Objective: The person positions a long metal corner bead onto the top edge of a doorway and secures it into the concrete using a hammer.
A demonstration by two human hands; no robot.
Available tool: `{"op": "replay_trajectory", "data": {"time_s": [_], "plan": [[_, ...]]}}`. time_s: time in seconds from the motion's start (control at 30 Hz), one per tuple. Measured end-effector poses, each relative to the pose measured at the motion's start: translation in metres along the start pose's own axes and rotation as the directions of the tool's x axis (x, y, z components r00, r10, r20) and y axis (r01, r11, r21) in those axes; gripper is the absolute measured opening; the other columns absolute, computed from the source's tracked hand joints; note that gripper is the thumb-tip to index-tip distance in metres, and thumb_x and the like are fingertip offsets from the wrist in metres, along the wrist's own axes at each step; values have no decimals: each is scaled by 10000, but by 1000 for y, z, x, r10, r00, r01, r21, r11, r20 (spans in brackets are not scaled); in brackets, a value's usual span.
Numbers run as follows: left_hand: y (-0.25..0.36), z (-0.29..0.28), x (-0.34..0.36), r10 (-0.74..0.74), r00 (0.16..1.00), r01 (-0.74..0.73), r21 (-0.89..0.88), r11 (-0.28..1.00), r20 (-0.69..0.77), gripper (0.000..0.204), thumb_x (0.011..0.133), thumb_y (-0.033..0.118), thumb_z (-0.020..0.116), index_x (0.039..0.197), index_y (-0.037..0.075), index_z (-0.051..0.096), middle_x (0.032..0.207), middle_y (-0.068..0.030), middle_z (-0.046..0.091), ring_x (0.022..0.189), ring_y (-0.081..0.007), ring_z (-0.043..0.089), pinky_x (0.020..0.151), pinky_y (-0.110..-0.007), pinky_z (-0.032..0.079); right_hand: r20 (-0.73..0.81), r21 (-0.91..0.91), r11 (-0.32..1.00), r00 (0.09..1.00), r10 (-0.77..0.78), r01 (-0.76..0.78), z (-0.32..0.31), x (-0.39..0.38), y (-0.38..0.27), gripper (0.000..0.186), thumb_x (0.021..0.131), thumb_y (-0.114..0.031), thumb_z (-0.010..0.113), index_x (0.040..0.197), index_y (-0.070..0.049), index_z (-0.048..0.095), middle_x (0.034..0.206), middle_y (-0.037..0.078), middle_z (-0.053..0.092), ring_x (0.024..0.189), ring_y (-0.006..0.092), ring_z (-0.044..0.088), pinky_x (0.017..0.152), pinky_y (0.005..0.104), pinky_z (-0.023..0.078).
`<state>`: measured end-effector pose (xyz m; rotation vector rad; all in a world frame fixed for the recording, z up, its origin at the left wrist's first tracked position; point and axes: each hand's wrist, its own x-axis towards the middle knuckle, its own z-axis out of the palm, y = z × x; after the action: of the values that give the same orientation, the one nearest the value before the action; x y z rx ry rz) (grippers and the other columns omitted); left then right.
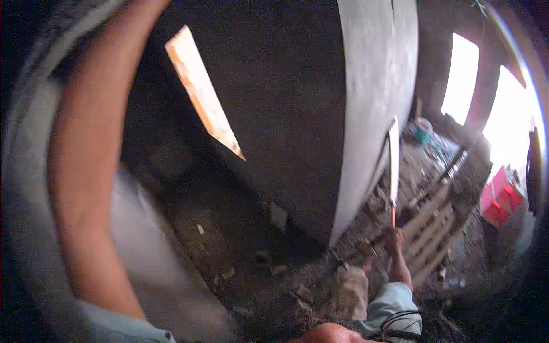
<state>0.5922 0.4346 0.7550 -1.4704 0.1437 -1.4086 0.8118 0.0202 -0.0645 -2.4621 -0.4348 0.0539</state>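
Note:
My bare left arm [86, 171] reaches up along the left side, and its hand is past the upper edge of the view. My right hand [393, 241], lower right of the middle, is closed round the orange handle of a long, narrow tool. Its pale flat blade [394, 160] points away from me, upright in the picture, in front of a grey plastered wall edge [374, 86]. The tool's exact kind is unclear in the blur. Below it stands my trousered leg [350, 291].
Wooden slats [432, 231] lie on rubble to the right. Beyond them are a teal container [423, 132] and shiny sheeting. A red box [501, 196] stands farther right. Bright openings [460, 80] pierce the dark walls. A pale ledge [154, 246] runs beside my left arm.

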Motion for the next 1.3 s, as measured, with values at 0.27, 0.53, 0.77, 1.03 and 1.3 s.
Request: {"op": "replay_trajectory", "data": {"time_s": [0.27,0.53,0.77,1.03,1.3], "plan": [[22,-22,31,-45,999,45,-3,999,-10,432,741,78,562,1162,-20,556,1259,-209,505,1184,-365,463,1041,-439,340,-306,80,976,937,-170,203,23,3,70,238,692,-192,614,890,-119,723,788,100,676,818,292,615,767,380,456],[28,2,13,-84,996,85,-30,996,35,441,764,119,577,1175,-38,548,1264,-243,501,1195,-389,450,1041,-456,339,-223,39,997,973,-54,64,8,-9,55,201,711,-179,586,871,-134,700,826,107,650,843,294,589,787,418,431],[16,-5,7,-79,993,68,119,991,87,465,769,144,587,1206,-12,547,1236,-238,522,1204,-382,442,1036,-456,335,-137,27,998,989,-58,62,4,-1,10,327,630,-169,633,952,-144,684,889,89,639,887,281,564,868,389,398],[13,-4,12,118,991,-126,160,979,59,519,812,181,571,1324,214,501,1027,-148,556,944,-322,534,836,-440,429,-344,149,989,938,43,10,4,-17,-29,279,726,-69,589,963,-144,715,896,123,624,877,287,569,812,383,440],[15,-2,13,57,986,-75,110,991,158,574,781,137,606,1329,277,508,1030,-115,531,965,-312,506,856,-424,420,-425,456,826,897,-124,330,-109,64,-207,198,803,-118,645,985,-83,714,826,110,693,726,201,647,671,329,490]]}}
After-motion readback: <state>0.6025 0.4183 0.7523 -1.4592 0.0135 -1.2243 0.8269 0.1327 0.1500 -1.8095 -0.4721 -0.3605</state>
